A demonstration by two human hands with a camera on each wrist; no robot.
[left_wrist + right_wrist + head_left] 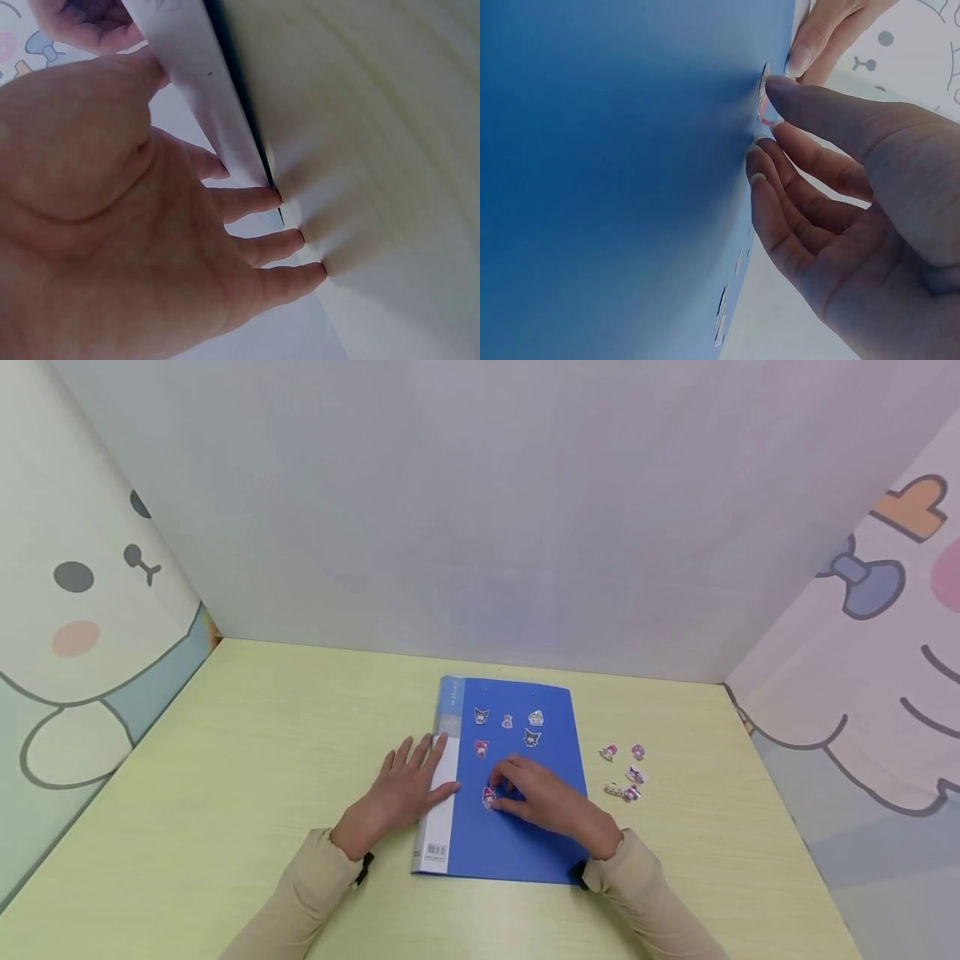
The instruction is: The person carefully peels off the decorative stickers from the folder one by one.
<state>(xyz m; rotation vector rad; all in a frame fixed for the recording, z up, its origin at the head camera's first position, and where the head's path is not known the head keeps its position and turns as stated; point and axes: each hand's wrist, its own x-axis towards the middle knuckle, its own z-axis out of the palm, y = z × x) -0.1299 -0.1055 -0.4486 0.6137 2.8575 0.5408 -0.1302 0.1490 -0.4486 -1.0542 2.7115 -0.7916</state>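
- The right hand [546,797] is over the front of a flat, rectangular blue folder [510,852], its thumb and index finger curled and pinching a small character sticker with a red hood and white border [488,797].
- The pinched sticker is at the cover, left of the cover's centre; whether it is fully stuck down cannot be told.
- The left hand [400,787] is spread, fingers extended and gripping nothing; its thumb and index finger rest on the folder's white-labelled spine side, while outer fingertips touch the pale yellow-green tabletop [187,777].
- Five other character stickers are on the cover's upper half: a dark-hooded one [482,717] at upper left, a red-and-pink one [481,748] below it, a tiny pale one [507,721] between, a white one [536,717] at upper right and another dark-hooded one [532,737] beneath.
- Five small purple, pink and pale pieces [635,774] lie on the tabletop, right of the folder.
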